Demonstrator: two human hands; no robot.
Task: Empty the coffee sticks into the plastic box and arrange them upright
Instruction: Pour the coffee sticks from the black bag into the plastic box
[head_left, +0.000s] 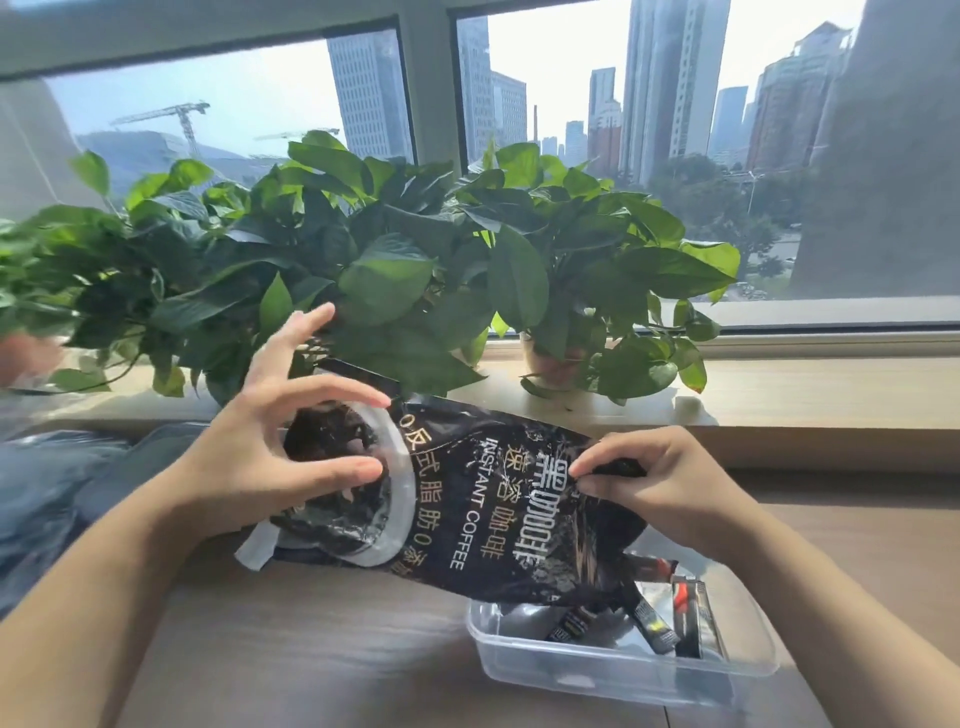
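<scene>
A black instant coffee bag (467, 499) is held tilted above a clear plastic box (613, 670) on the wooden table. My right hand (660, 483) pinches the bag's upper right edge. My left hand (280, 441) is spread at the bag's left end, fingers straight; whether it touches the bag is unclear. Several coffee sticks (670, 618) lie and lean inside the box under the bag's lower right end, some dark, some silver with red print. The bag hides part of the box.
Leafy green potted plants (395, 260) line the windowsill behind the bag. A window shows city buildings. Blue denim fabric (62, 478) lies at the left of the table. Bare wooden tabletop (311, 665) lies left of the box.
</scene>
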